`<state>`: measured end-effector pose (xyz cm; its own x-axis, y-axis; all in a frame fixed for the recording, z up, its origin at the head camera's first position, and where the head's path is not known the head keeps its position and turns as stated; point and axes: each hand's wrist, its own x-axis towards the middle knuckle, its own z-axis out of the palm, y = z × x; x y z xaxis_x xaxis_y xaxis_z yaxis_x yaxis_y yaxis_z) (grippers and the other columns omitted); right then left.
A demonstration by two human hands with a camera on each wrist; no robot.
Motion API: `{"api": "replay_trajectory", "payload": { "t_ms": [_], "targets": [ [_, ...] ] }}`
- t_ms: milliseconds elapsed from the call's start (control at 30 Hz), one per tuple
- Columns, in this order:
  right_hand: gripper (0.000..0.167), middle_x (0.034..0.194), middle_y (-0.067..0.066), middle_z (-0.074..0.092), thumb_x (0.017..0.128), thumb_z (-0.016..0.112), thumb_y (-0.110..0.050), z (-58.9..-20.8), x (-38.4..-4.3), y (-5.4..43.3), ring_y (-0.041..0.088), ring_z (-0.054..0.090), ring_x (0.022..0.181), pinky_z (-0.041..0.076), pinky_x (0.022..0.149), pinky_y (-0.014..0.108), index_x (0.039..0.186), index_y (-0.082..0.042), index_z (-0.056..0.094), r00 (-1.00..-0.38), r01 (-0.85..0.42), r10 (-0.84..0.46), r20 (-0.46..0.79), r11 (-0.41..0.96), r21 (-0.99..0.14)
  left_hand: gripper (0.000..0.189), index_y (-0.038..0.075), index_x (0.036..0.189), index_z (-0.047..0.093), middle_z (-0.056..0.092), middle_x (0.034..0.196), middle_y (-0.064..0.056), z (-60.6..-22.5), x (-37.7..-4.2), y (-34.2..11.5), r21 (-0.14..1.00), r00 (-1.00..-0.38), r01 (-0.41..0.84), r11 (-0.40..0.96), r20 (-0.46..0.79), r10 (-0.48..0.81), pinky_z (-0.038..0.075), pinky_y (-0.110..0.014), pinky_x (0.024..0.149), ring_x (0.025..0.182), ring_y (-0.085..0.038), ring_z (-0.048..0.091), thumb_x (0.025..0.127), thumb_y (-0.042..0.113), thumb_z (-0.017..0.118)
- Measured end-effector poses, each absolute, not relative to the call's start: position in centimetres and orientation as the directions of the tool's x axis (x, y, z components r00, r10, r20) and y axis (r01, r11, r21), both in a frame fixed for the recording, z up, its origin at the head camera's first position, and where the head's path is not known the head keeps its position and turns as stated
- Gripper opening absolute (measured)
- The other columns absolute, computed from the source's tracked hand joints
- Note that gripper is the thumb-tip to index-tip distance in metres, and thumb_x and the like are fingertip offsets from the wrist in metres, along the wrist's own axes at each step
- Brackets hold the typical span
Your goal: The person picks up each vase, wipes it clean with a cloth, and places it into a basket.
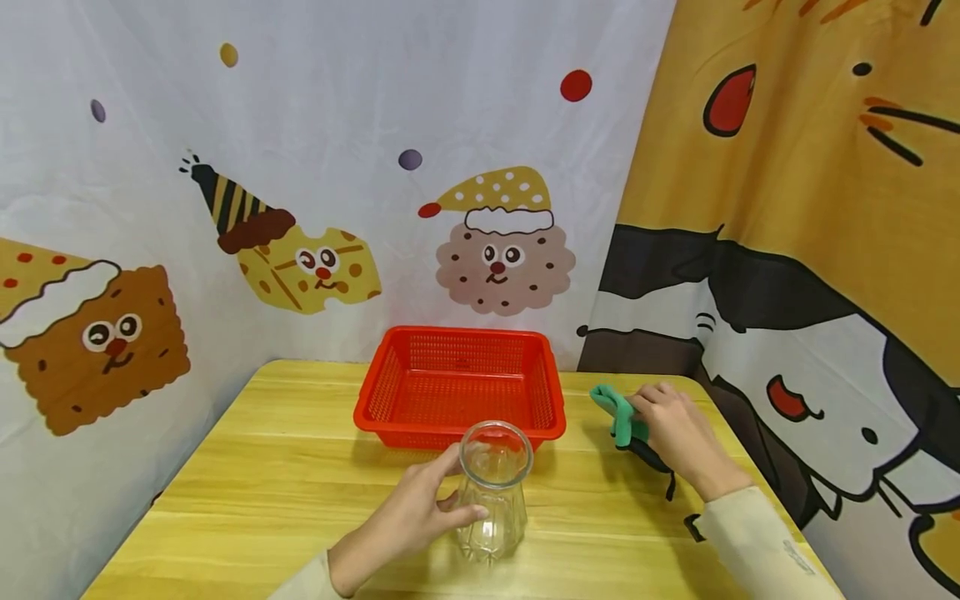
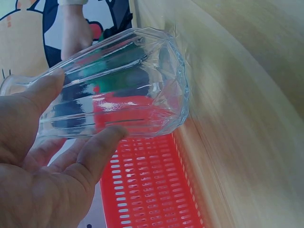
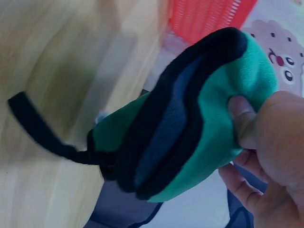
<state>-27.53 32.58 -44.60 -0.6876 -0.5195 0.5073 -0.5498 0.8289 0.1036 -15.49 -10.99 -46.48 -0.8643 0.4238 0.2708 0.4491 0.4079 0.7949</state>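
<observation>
A clear glass vase with a ribbed body and a wide rim stands in front of the basket. My left hand holds it from the left side, thumb and fingers around its body; the left wrist view shows the vase between them. Over the right of the table, my right hand pinches a green cloth piece with black edging. In the right wrist view the cloth piece is folded over, its dark lining showing and a black strap hanging from one end.
A red plastic basket with perforated walls stands at the back middle of the wooden table. A small black piece lies near my right sleeve. Printed cartoon curtains hang close behind and beside the table.
</observation>
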Motion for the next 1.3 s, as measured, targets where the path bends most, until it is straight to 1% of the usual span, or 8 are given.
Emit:
{"api": "replay_trajectory", "payload": {
  "t_ms": [100,200,500,633,767,867,1100,1300],
  "targets": [
    [0.045,0.108,0.010,0.084,0.080,0.099,0.014,-45.3,-28.2,32.7,0.033,0.071,0.098,0.065,0.079,0.052,0.119,-0.004,0.087,-0.740,-0.522,-0.512,0.436,0.846,0.107,0.071,0.025,0.162,0.062,0.082,0.147,-0.009,-46.5,-15.5,-11.0,0.791,-0.863,0.452,0.413,0.270,0.426,0.071,-0.023,0.098,0.141,-0.043,0.076,0.100,0.034,0.095],
    [0.040,0.108,0.010,0.084,0.084,0.098,0.010,-46.0,-28.8,32.5,0.032,0.070,0.097,0.064,0.079,0.051,0.120,-0.005,0.088,-0.768,-0.509,-0.507,0.390,0.854,0.108,0.071,0.025,0.162,0.062,0.082,0.147,-0.009,-46.5,-15.5,-10.9,0.792,-0.864,0.449,0.414,0.269,0.425,0.070,-0.022,0.099,0.142,-0.043,0.076,0.100,0.034,0.095],
    [0.035,0.112,0.010,0.085,0.094,0.090,0.009,-48.0,-29.1,31.8,0.031,0.075,0.095,0.071,0.080,0.046,0.124,-0.007,0.089,-0.783,-0.553,-0.536,0.318,0.832,0.040,0.071,0.027,0.163,0.061,0.082,0.148,-0.009,-46.4,-15.4,-11.0,0.809,-0.872,0.425,0.406,0.246,0.424,0.071,-0.024,0.100,0.143,-0.045,0.074,0.100,0.035,0.095],
    [0.033,0.121,0.015,0.086,0.099,0.085,0.008,-48.8,-29.0,31.7,0.039,0.082,0.107,0.075,0.085,0.050,0.129,-0.005,0.087,-0.805,-0.561,-0.531,0.265,0.827,-0.046,0.070,0.028,0.162,0.061,0.081,0.148,-0.011,-46.3,-15.4,-11.0,0.811,-0.873,0.420,0.408,0.239,0.425,0.070,-0.022,0.100,0.144,-0.044,0.074,0.101,0.035,0.094],
    [0.034,0.135,0.021,0.084,0.105,0.082,0.000,-49.3,-28.6,31.5,0.046,0.080,0.124,0.074,0.096,0.057,0.139,-0.003,0.083,-0.850,-0.519,-0.496,0.177,0.845,-0.129,0.071,0.026,0.163,0.061,0.080,0.149,-0.015,-46.4,-15.5,-11.0,0.813,-0.872,0.419,0.405,0.236,0.429,0.069,-0.020,0.100,0.145,-0.046,0.073,0.101,0.034,0.094],
    [0.035,0.140,0.022,0.082,0.106,0.084,-0.005,-49.4,-28.2,31.4,0.048,0.078,0.128,0.072,0.102,0.060,0.141,-0.003,0.083,-0.853,-0.518,-0.500,0.153,0.847,-0.123,0.072,0.025,0.163,0.061,0.080,0.150,-0.016,-46.4,-15.6,-11.0,0.814,-0.871,0.421,0.401,0.239,0.430,0.069,-0.021,0.101,0.145,-0.047,0.073,0.101,0.034,0.095],
    [0.040,0.144,0.021,0.079,0.106,0.085,-0.013,-49.7,-27.8,31.3,0.045,0.076,0.125,0.071,0.103,0.058,0.145,-0.003,0.081,-0.828,-0.550,-0.537,0.163,0.834,-0.047,0.074,0.027,0.165,0.060,0.081,0.149,-0.013,-46.4,-15.7,-10.9,0.813,-0.870,0.427,0.395,0.250,0.426,0.071,-0.024,0.099,0.144,-0.044,0.073,0.101,0.033,0.095],
    [0.041,0.148,0.023,0.077,0.109,0.082,-0.012,-49.4,-27.3,31.3,0.046,0.075,0.129,0.069,0.107,0.061,0.148,0.000,0.078,-0.846,-0.527,-0.509,0.159,0.844,-0.099,0.072,0.027,0.163,0.061,0.082,0.148,-0.012,-46.2,-15.7,-10.7,0.811,-0.868,0.431,0.396,0.251,0.429,0.071,-0.025,0.099,0.143,-0.044,0.074,0.100,0.032,0.096]
  ]
}}
